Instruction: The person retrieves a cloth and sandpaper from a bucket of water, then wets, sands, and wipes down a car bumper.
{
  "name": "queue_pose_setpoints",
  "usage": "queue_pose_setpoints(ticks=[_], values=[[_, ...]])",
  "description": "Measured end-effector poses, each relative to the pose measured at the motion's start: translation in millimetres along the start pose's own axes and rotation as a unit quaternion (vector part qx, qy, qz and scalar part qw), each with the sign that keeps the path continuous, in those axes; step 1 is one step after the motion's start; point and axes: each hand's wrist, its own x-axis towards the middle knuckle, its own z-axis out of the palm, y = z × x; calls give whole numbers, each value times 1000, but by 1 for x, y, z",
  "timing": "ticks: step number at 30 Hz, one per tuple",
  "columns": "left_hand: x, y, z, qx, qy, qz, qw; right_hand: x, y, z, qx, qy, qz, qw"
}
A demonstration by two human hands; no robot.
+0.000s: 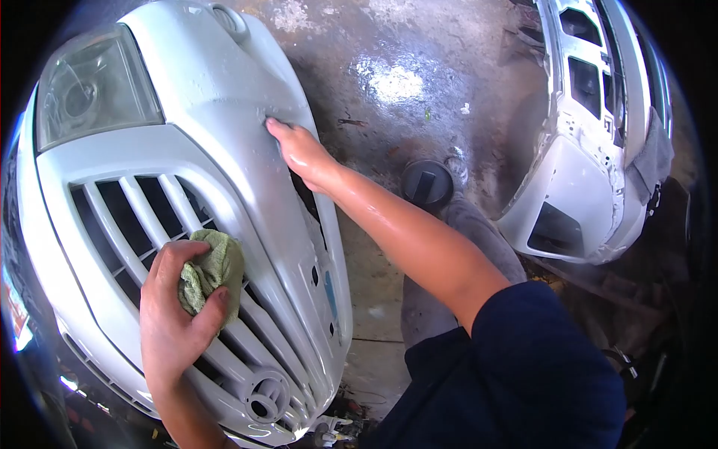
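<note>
A crumpled green cloth (pixel 232 258) is held in my left hand (pixel 176 299), its thumb and fingers closed around it, over the grille slats (pixel 138 217) of a white car front. My right hand (pixel 303 153) grips the edge of the white bumper (pixel 217 112); its thumb lies on the painted surface and its other fingers are mostly hidden. A clear headlight (pixel 97 86) sits at the upper left of the car front. Below my left hand is a round opening (pixel 263 404) in the bumper.
At the right stands another white bumper part (pixel 572 202) with cut-outs and a grey cloth (pixel 652 161) hung on it. A dark round object (pixel 427 184) is beside a grey-clad leg (pixel 486 239). The concrete floor (pixel 389 82) looks wet and shiny.
</note>
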Motion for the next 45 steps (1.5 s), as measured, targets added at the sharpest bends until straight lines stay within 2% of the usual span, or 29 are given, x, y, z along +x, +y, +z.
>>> queue_pose_setpoints(ticks=[2,3,6,7,10,14,17,20,21,27,29,33,36,37,40,41,45], values=[[0,0,0,4,2,1,1000,-16,5,-14,23,-6,45,999],[1,0,0,5,3,16,1000,-24,-3,-18,57,-48,40,996],[0,-4,-1,9,0,43,999,17,0,-21,94,-67,62,991],[0,-4,-1,10,0,40,999,27,-3,-14,46,-12,62,997],[0,-4,1,17,1,26,1000,6,6,-15,36,-8,38,999],[-1,-5,2,29,-4,14,999,-55,42,-25,78,-22,119,990],[-1,-4,2,19,-2,-2,1000,-104,61,-20,111,4,203,973],[-2,-3,2,29,0,-5,1000,-127,85,-24,123,-12,237,964],[-3,-3,3,32,3,-5,999,-122,71,-18,129,14,268,955],[-4,-6,7,26,13,1,1000,-50,57,-19,81,20,164,983],[-5,-6,8,56,26,9,998,-78,94,-16,79,32,169,982],[-4,-9,7,29,13,9,999,-133,100,-27,101,28,216,971],[-4,-7,8,43,28,19,998,-134,89,-53,112,-3,167,979],[-4,-5,7,47,23,16,998,-143,80,-58,94,-17,153,984],[-5,-5,7,55,17,17,998,-172,104,-36,-12,66,173,983],[-6,-5,8,53,19,20,998,-181,130,-25,-36,50,115,991],[-9,-3,13,40,27,16,999,-224,132,36,-122,66,58,989]])
